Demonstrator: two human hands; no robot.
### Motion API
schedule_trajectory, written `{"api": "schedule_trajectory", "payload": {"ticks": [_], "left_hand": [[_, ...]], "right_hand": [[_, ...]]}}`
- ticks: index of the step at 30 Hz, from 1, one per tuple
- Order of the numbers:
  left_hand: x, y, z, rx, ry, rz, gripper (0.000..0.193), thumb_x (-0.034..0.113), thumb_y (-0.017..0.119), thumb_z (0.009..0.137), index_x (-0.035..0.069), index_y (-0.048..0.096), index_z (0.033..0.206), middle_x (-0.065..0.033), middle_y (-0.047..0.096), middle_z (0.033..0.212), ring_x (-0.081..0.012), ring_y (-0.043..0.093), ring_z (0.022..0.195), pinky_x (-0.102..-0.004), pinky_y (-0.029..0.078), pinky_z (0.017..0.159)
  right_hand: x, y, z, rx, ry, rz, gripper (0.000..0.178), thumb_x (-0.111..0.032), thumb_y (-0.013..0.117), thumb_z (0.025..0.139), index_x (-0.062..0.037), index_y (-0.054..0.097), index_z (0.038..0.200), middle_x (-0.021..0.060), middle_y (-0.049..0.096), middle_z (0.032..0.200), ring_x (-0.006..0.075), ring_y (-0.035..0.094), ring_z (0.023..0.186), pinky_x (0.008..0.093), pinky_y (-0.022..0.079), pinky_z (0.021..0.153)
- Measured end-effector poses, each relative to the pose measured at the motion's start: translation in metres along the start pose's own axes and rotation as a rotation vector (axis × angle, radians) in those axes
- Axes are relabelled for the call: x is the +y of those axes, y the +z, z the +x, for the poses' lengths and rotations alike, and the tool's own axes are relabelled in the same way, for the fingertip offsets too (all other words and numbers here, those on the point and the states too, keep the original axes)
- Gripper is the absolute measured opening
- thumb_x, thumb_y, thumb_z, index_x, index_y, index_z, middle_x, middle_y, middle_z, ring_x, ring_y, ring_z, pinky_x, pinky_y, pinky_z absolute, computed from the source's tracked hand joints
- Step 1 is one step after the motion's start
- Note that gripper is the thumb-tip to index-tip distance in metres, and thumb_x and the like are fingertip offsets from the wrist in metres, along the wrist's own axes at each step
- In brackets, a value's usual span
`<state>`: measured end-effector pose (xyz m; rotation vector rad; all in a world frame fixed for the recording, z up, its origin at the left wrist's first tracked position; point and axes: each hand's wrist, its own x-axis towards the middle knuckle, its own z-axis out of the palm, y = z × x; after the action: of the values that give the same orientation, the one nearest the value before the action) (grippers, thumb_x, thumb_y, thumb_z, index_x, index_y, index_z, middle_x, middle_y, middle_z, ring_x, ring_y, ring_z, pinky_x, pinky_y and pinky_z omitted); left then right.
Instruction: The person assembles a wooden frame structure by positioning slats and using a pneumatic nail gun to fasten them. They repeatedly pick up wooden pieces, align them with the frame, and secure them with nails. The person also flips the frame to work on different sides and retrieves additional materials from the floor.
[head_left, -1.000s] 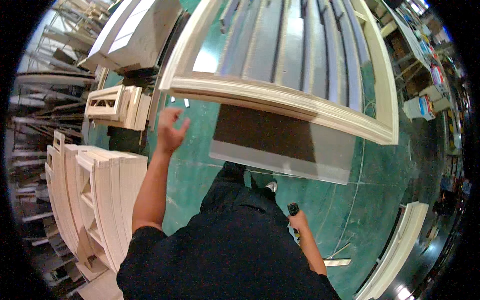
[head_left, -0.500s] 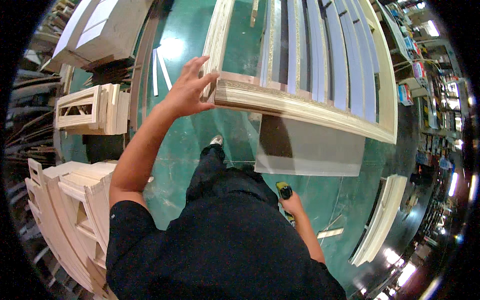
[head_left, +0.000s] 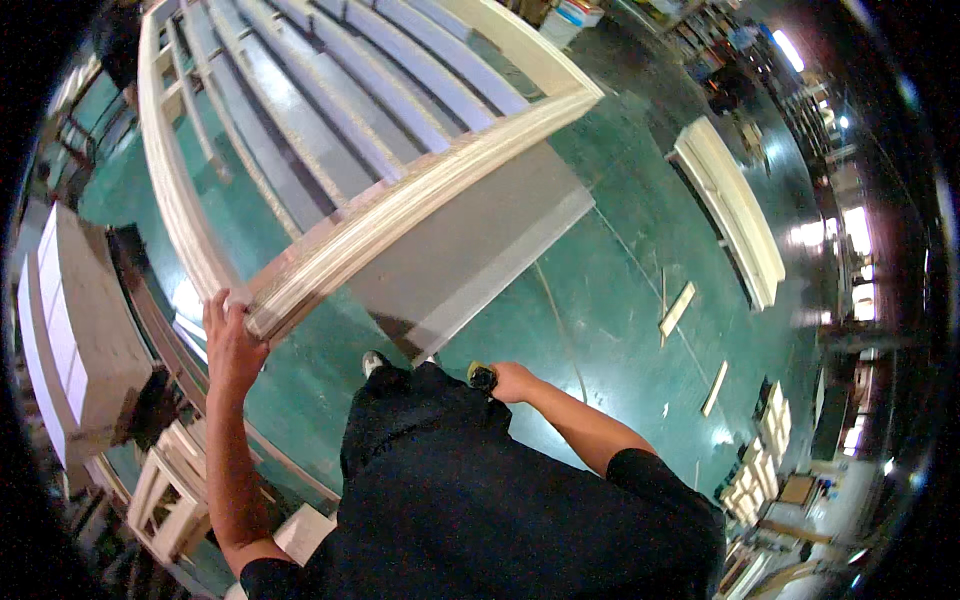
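Note:
A large pale wooden frame (head_left: pixel 375 233) with several lilac-grey slats (head_left: pixel 380 105) across it fills the upper left. At its near left corner my left hand (head_left: pixel 236 345) grips the wood, fingers over the edge. My right hand (head_left: pixel 512 382) is closed around a yellow-green and black hand tool (head_left: pixel 482 377) by my right hip. Most of that tool is hidden, so its exact kind does not show. A grey flat panel (head_left: pixel 480 240) lies below the frame's near rail.
Stacked pale boards (head_left: pixel 80 350) and small wooden frames (head_left: pixel 165 500) stand at left. A long cream wooden piece (head_left: pixel 730 210) lies on the green floor (head_left: pixel 620 300) at right. Loose strips (head_left: pixel 677 308) lie nearby, and more wooden pieces (head_left: pixel 757 470) sit at lower right.
My view has swung to the right, so the frame appears tilted and further left. My left hand, spread beside the corner before, now grips it. The right hand still holds the tool.

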<state>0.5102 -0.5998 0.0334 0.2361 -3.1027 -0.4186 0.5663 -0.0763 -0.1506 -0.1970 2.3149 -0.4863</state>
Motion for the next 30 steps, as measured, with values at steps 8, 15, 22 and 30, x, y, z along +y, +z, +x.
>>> {"api": "schedule_trajectory", "payload": {"ticks": [8,15,22,30], "left_hand": [[-0.004,-0.002,0.004,-0.027,0.048,-0.001,0.059,0.007,0.084,0.065,0.003,0.058,0.118,-0.0196,0.04,0.151,-0.0498,0.031,0.144,-0.0548,0.033,0.119],[-0.006,0.002,0.006,-0.048,0.035,-0.049,0.059,0.006,0.084,0.064,0.003,0.058,0.117,-0.0203,0.041,0.15,-0.0512,0.032,0.144,-0.0555,0.034,0.118],[-0.008,0.004,0.005,-0.03,0.047,-0.094,0.057,0.006,0.083,0.064,0.002,0.058,0.115,-0.0224,0.045,0.146,-0.0539,0.034,0.142,-0.0569,0.033,0.119],[-0.012,0.009,0.0,0.022,0.179,0.058,0.051,0.004,0.076,0.071,0.003,0.058,0.118,-0.0191,0.053,0.138,-0.0519,0.037,0.139,-0.0558,0.038,0.115]], "right_hand": [[0.026,0.001,0.002,-0.044,0.066,0.093,0.03,-0.021,0.07,0.073,-0.0048,0.07,0.098,0.0239,0.071,0.093,0.0446,0.067,0.092,0.0529,0.053,0.078],[0.04,0.001,0.01,-0.045,0.114,0.099,0.033,-0.022,0.072,0.072,-0.0065,0.07,0.101,0.0227,0.071,0.093,0.0438,0.067,0.092,0.0517,0.054,0.079],[0.036,-0.002,0.016,-0.026,0.026,0.07,0.035,-0.026,0.074,0.069,-0.0071,0.069,0.099,0.0227,0.071,0.092,0.0437,0.067,0.091,0.0518,0.054,0.077],[0.039,0.004,0.018,-0.029,0.056,0.066,0.029,-0.025,0.069,0.071,-0.0058,0.07,0.093,0.0235,0.071,0.087,0.0452,0.067,0.087,0.0526,0.054,0.076]]}}
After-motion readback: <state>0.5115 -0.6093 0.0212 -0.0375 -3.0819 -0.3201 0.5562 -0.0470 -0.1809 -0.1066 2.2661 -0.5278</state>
